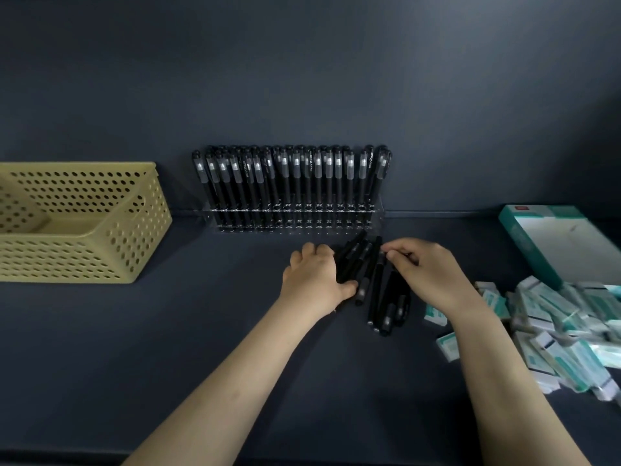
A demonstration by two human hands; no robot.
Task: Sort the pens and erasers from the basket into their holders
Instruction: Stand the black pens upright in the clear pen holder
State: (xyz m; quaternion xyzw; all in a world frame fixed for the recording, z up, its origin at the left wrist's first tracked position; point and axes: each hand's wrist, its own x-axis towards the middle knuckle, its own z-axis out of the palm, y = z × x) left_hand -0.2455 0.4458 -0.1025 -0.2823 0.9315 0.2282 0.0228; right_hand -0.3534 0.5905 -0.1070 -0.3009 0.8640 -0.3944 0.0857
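Your L hand [314, 274] clasps a pen bundle [349, 260], R hand [426, 270] pinches one pen [376, 290] centre-frame; long axis approx. vertical, holder [295, 213] directly above, R nearer.

There is one yellow basket [84, 257] on the worktop [201, 331] and one clear pen holder [295, 216]. The standing pens [295, 176] are in two overlapping rows, so an exact count is not possible; the front row shows about seventeen, and in total there are clearly more than twenty. The loose pens [373, 287] are about eight, some hidden under the two hands, the left hand [316, 274] and the right hand [430, 270]. There is one teal and white box [564, 243]. The erasers [564, 348] are more than ten, too blurred to count exactly.
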